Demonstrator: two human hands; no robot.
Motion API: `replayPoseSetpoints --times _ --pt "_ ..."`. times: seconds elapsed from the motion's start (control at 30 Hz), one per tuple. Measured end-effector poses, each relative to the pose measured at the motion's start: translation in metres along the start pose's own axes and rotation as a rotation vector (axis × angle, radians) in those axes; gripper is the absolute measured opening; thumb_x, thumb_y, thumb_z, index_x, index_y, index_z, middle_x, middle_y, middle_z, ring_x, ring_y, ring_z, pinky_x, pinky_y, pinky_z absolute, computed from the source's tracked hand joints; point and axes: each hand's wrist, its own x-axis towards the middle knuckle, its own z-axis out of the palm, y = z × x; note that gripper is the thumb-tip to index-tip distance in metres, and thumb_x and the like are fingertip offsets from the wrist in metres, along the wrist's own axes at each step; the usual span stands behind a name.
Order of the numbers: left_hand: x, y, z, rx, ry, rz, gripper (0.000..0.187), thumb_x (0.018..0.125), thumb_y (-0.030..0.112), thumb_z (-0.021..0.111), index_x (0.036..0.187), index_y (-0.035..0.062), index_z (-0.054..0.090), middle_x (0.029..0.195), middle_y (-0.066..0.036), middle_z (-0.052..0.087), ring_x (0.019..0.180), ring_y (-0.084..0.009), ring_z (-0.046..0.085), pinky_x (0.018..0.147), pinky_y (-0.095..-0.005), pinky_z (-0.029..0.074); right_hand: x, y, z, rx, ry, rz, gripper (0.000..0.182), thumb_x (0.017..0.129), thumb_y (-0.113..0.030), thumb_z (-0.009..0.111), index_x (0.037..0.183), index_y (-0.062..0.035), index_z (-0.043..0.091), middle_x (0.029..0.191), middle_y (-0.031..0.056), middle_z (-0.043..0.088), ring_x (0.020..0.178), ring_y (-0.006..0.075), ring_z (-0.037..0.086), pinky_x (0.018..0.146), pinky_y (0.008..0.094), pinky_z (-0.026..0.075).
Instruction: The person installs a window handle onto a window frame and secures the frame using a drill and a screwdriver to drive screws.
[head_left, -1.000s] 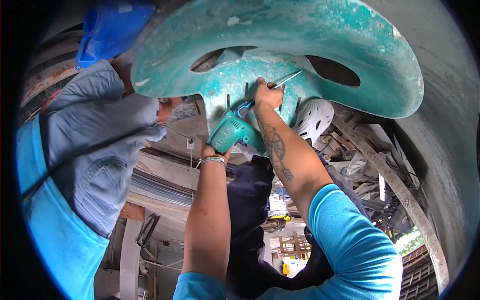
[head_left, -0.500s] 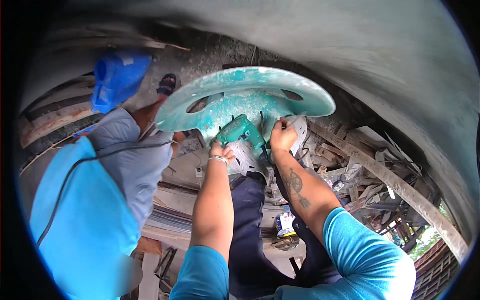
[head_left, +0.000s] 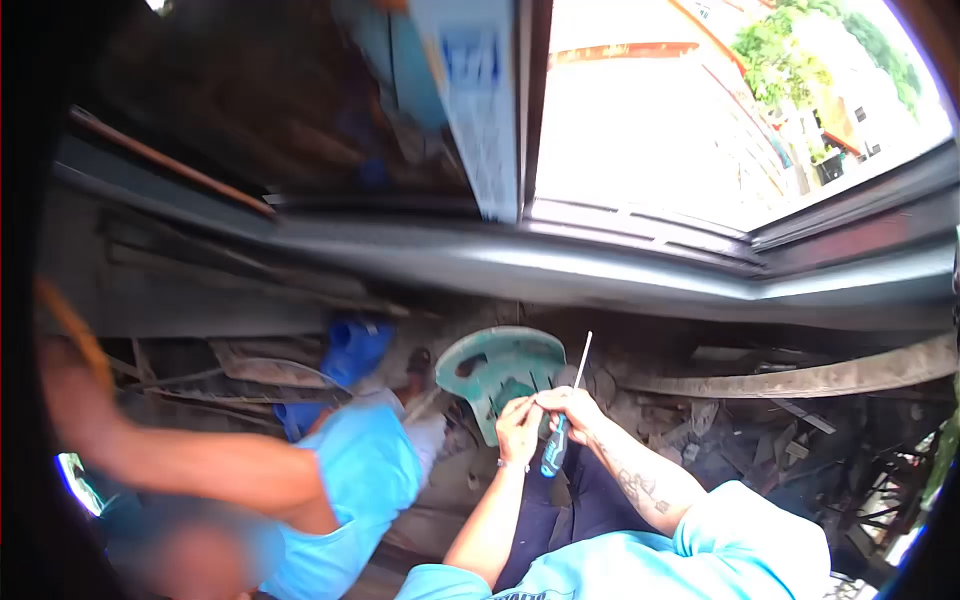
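A screwdriver [head_left: 554, 452] with a blue-and-black handle sits in my right hand [head_left: 576, 408], its long bare shaft pointing up and slightly right. My left hand [head_left: 516, 428] is closed in a pinch, its fingertips meeting those of my right hand. Anything small between them is too tiny to make out. Just beyond both hands is a green plastic chair [head_left: 510, 343] with openings in its back. The green drill seen earlier on the chair seat is mostly hidden or blurred behind my hands.
At left, a co-worker in a blue shirt [head_left: 375, 460] stretches an arm [head_left: 220, 465] outward. A blue jug [head_left: 355, 350] stands beyond them. Wood scraps and debris [head_left: 760, 430] lie at right below a long beam [head_left: 800, 385]. Windows [head_left: 630, 130] rise ahead.
My view has tilted upward, bringing the windows in. Both hands have left the drill; my right hand now holds a screwdriver. The co-worker's arm has come into view at left.
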Motion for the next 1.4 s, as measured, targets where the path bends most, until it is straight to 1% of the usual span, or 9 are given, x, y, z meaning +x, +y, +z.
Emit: replayPoseSetpoints --times 0.17,0.33,0.47,0.57,0.77,1.1,1.3,1.37,1.4 --pt "0.013 0.154 -0.020 -0.046 -0.112 0.385 0.008 0.080 -0.001 0.064 0.087 -0.0015 0.066 0.086 -0.011 0.065 0.076 -0.0178 0.064 0.067 -0.0277 0.051 -0.111 -0.062 0.060 0.290 -0.164 -0.004 0.024 0.087 -0.026 0.065 0.078 -0.0041 0.061 0.062 0.0034 0.056 0.046 0.0108 0.052 0.043 0.0265 0.048" --pt "0.020 0.195 -0.026 -0.236 -0.146 0.088 0.009 0.090 0.010 0.058 0.093 0.0017 0.061 0.089 -0.005 0.064 0.078 -0.0114 0.062 0.067 -0.0244 0.052 -0.191 -0.084 0.055 -0.179 -0.165 0.102 0.032 0.083 -0.030 0.070 0.098 -0.0053 0.055 0.066 0.0027 0.055 0.045 0.0102 0.050 0.043 0.0259 0.047" --pt "0.049 0.197 -0.041 -0.584 -0.036 -0.310 0.012 0.094 0.016 0.055 0.101 0.0072 0.053 0.097 -0.006 0.064 0.083 -0.0128 0.063 0.070 -0.0276 0.054 -0.245 -0.082 0.052 -0.427 -0.332 -0.029 0.082 0.081 -0.020 0.072 0.138 -0.0022 0.016 0.112 0.0138 0.051 0.093 0.0191 0.056 0.082 0.0336 0.049" --pt "0.058 0.216 -0.047 -0.675 -0.080 -0.464 0.011 0.094 0.020 0.056 0.099 0.0104 0.057 0.098 -0.005 0.066 0.086 -0.0164 0.065 0.074 -0.0319 0.055 -0.272 -0.091 0.060 -0.974 -0.319 -0.326 0.074 0.083 -0.021 0.067 0.142 -0.0024 0.025 0.103 0.0148 0.058 0.093 0.0253 0.058 0.085 0.0348 0.046" --pt "0.089 0.246 -0.046 -1.555 -0.298 -0.474 0.020 0.095 0.023 0.051 0.091 0.0105 0.066 0.091 -0.003 0.070 0.087 -0.0187 0.068 0.080 -0.0373 0.056 -0.272 -0.146 0.066 -1.130 -0.132 -0.787 0.057 0.083 -0.017 0.064 0.134 -0.0052 0.044 0.089 0.0175 0.060 0.082 0.0312 0.060 0.076 0.0374 0.047" --pt "0.114 0.358 -0.035 -1.143 -0.054 -0.106 0.012 0.093 0.016 0.056 0.095 0.0060 0.062 0.096 -0.012 0.068 0.090 -0.0231 0.067 0.080 -0.0358 0.056 -0.274 -0.219 0.059 -1.163 -0.091 -1.041 0.050 0.087 -0.019 0.062 0.130 0.0003 0.047 0.108 0.0232 0.060 0.094 0.0363 0.061 0.084 0.0387 0.047" --pt "0.119 0.401 -0.019 -1.046 -0.135 0.032 0.012 0.093 0.015 0.056 0.096 0.0043 0.062 0.095 -0.013 0.068 0.084 -0.0222 0.068 0.076 -0.0330 0.057 -0.275 -0.237 0.057 -1.117 -0.083 -1.285 0.046 0.090 -0.020 0.059 0.129 0.0007 0.046 0.099 0.0182 0.061 0.081 0.0259 0.062 0.075 0.0348 0.050" --pt "0.119 0.419 -0.009 -0.937 -0.053 0.056 0.011 0.092 0.014 0.057 0.096 0.0045 0.062 0.092 -0.012 0.068 0.081 -0.0206 0.068 0.073 -0.0316 0.058 -0.283 -0.243 0.055 -0.602 -0.245 -0.629 0.045 0.093 -0.023 0.057 0.129 -0.0003 0.045 0.094 0.0127 0.061 0.069 0.0140 0.058 0.063 0.0273 0.049" --pt "0.123 0.430 -0.004 -0.904 -0.011 0.102 0.011 0.092 0.014 0.058 0.095 0.0048 0.063 0.088 -0.010 0.068 0.077 -0.0185 0.068 0.068 -0.0295 0.058 -0.284 -0.250 0.056 -0.584 -0.265 -0.698 0.045 0.094 -0.025 0.054 0.130 -0.0013 0.044 0.091 0.0088 0.059 0.063 0.0047 0.051 0.055 0.0214 0.045"
